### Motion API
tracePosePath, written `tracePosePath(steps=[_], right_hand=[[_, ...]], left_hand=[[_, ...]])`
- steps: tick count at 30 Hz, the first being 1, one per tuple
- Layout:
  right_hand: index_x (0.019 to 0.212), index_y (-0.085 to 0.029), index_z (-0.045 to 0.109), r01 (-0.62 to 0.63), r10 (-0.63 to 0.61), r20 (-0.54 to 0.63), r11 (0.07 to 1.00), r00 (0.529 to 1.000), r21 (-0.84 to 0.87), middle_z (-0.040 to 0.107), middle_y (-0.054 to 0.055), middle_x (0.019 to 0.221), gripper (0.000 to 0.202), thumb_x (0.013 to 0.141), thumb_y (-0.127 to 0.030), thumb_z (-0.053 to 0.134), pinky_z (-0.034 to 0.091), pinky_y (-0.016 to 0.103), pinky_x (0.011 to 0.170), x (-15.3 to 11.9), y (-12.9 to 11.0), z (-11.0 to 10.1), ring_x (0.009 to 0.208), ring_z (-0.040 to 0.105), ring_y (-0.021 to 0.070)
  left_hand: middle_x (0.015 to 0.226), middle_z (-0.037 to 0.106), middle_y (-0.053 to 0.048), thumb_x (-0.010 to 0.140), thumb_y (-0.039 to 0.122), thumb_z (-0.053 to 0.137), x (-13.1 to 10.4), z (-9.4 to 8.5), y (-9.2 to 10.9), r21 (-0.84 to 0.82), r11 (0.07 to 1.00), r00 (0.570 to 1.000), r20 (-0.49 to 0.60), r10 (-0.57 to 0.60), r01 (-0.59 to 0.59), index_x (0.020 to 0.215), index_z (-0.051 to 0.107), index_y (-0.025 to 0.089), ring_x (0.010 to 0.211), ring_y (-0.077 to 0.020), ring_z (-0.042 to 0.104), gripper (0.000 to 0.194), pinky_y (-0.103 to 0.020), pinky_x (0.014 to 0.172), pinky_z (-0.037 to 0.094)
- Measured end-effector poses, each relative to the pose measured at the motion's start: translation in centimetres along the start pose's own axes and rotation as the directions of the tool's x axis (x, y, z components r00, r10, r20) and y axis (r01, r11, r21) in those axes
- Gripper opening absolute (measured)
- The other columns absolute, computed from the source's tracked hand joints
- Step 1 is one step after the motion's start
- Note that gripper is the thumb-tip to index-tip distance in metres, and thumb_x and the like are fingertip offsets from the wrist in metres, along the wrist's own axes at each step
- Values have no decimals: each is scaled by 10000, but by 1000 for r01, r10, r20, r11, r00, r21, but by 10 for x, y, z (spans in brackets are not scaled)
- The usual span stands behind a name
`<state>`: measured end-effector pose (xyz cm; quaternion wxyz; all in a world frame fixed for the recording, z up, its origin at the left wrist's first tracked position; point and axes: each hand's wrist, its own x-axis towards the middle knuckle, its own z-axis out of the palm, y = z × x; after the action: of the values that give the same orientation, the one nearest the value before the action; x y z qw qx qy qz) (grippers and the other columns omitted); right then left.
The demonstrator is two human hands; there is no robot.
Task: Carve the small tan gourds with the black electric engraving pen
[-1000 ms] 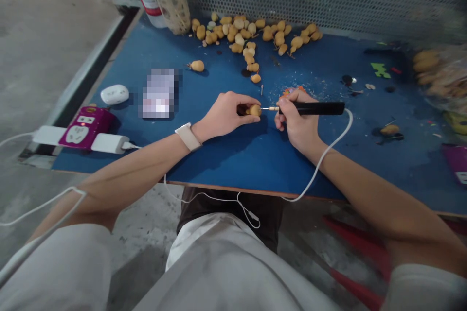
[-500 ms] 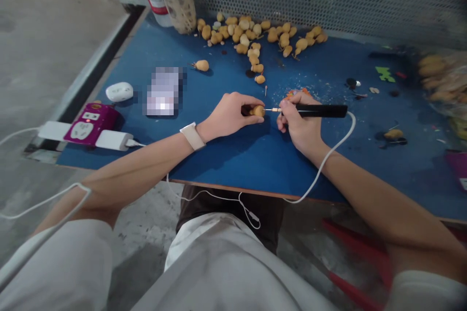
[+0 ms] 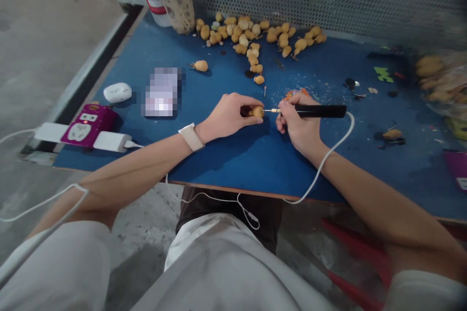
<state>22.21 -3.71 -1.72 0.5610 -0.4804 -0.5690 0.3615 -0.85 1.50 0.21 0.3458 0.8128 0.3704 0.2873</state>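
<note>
Between the thumb and fingers of my left hand (image 3: 229, 114) is a small tan gourd (image 3: 258, 112), held just above the blue table (image 3: 226, 160). My right hand (image 3: 301, 121) grips a black corded pen-like tool (image 3: 321, 111) with a thin metal tip. That tip points left and meets, or nearly meets, the gourd's right end. A white cable (image 3: 337, 148) runs from the tool's back end down over my right wrist. Orange bits (image 3: 297, 93) and pale crumbs lie just behind my right hand.
Many small gourds (image 3: 241, 34) lie along the back by a mesh panel (image 3: 292, 0). At left are a blurred phone (image 3: 162, 92), a white case (image 3: 117, 92) and a purple power strip (image 3: 89, 124). A jar (image 3: 177, 2) stands back left; a plastic bag (image 3: 445, 77) lies at right.
The whole view has shifted very slightly. Both hands, the gourd and the tool keep the same places relative to each other.
</note>
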Motion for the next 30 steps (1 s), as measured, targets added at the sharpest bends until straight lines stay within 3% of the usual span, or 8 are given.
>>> tracePosePath(steps=[6,11,17,19,22,25,27,30], right_hand=[[781,-277,601,-6,6,-5,1000,1000,-5,579,-87,527,587,930,-735,935,441,262,404,0,-5,0,418,586,123],[780,-274,620,11,-10,-71,1000,997,16,547,-97,514,559,934,-711,932,420,260,393,1,-4,0,401,564,118],[764,-276,606,12,-6,-114,999,993,47,496,-98,514,620,881,-782,945,419,272,373,3,-4,-1,396,542,123],[754,-279,601,11,-5,-120,999,993,51,498,-93,519,613,882,-767,951,419,276,378,3,-5,-2,401,541,124],[747,-286,582,10,-3,-129,999,992,51,509,-87,529,609,892,-750,948,425,284,391,2,-6,-2,411,540,128],[756,-293,551,19,-12,-135,999,991,48,513,-86,541,615,916,-751,929,437,289,399,3,-4,-3,419,551,135],[761,-294,547,18,-13,-136,999,991,39,509,-87,540,618,924,-761,918,440,288,398,3,-3,-3,417,553,136],[759,-292,559,18,-13,-129,999,992,37,504,-89,535,620,916,-770,923,433,284,388,4,-1,-3,408,545,132]], left_hand=[[1091,922,-59,938,322,937,-1,2,0,39,998,999,-3,43,-43,1224,916,190,943,-221,840,316,-339,882,626],[1166,898,-87,968,308,919,-2,1,-3,235,965,993,5,120,-118,1237,882,195,1021,-259,821,294,-386,947,619],[1284,871,-131,953,359,967,-2,-4,-4,332,937,993,73,91,-111,1388,841,183,1194,-335,792,486,-480,1104,603],[1322,868,-137,938,413,985,-1,-6,-3,296,950,995,57,84,-97,1415,835,185,1228,-335,792,550,-486,1147,590],[1272,890,-115,1104,484,792,1,-11,-1,138,988,997,-27,75,-70,1273,880,204,1176,-279,815,340,-424,1095,609],[1142,898,-117,1245,568,519,5,-15,0,-179,984,993,-114,-40,19,1139,879,198,1055,-215,841,527,-345,926,646],[1109,888,-124,1251,647,476,7,-16,-1,-353,932,984,-117,-135,86,1108,865,194,1026,-193,853,614,-320,880,658],[1071,878,-118,1235,673,510,7,-15,-2,-442,889,979,-95,-178,119,1035,853,195,983,-180,849,621,-327,873,674]])
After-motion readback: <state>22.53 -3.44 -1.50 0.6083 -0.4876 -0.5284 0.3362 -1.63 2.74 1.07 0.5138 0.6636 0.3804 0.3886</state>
